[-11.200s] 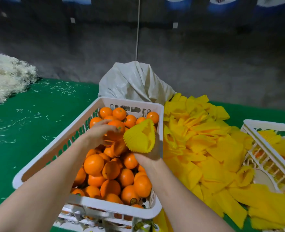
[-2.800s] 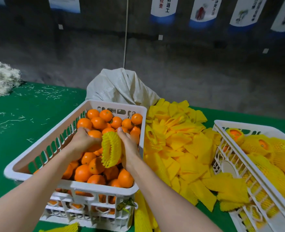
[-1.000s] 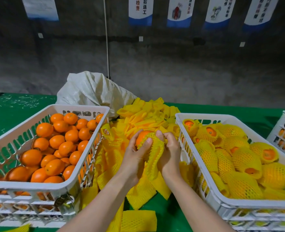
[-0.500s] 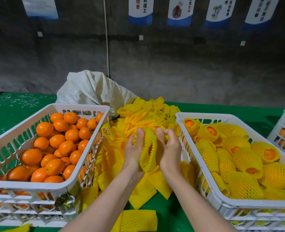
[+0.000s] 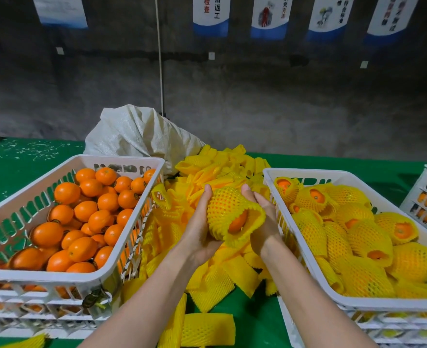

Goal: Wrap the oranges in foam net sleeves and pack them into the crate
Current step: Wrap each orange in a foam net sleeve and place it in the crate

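Between clasping left hand (image 5: 199, 223) and right hand (image 5: 264, 222): yellow foam-netted round orange (image 5: 228, 205); white plastic crate (image 5: 320, 173) rightward, just beside right hand.

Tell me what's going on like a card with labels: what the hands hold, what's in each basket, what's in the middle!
Held: round orange in a yellow foam net sleeve, fruit peeking out the open end
Left hand: grips its left side
Right hand: grips its right side
Left white plastic crate: bare oranges
Right white plastic crate: sleeved oranges
Middle: pile of empty yellow foam sleeves on the green table
Behind: white woven sack
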A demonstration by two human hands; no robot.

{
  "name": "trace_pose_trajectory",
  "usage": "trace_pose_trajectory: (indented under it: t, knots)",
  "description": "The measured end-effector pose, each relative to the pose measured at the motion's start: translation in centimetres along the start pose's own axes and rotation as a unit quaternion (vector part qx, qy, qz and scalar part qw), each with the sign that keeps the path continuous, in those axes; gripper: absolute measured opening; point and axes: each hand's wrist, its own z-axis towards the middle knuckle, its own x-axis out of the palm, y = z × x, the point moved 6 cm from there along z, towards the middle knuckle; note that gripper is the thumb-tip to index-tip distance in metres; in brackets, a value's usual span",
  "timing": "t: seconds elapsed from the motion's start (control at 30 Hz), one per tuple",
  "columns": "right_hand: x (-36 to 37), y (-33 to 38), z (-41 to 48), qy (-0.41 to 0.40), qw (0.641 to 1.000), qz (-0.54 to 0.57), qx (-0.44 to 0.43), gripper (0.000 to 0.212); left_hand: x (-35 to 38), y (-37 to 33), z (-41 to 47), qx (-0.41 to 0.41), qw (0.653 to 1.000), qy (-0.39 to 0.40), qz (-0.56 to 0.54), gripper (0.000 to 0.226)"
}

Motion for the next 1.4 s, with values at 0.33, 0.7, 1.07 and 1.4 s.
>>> trace_pose_trajectory:
  t: [0.33,0.7,1.07,1.4]
  knots:
    - [1.2,-1.5,-1.1,0.069,0.994,-0.027,0.079,0.054,-2.0,-1.2,0.3,0.088,0.989,-0.117,0.039,0.036]
    - [2.2,-4.2,-1.5,0.022,0.994,0.011,0.110,0.045,-2.3,-4.6,-2.2,0.385,0.812,-0.282,0.336,0.050]
    - [1.2,-5.5,-0.9,-0.005,0.980,0.155,0.124,0.025,-3.0,-1.3,-0.5,0.136,0.955,-0.180,0.193,0.040]
    - [-0.6,-1.8,-1.3,-0.002,0.985,-0.118,-0.125,0.035,-1.5,0.3,-1.2,-0.037,0.992,-0.059,0.105,0.048]
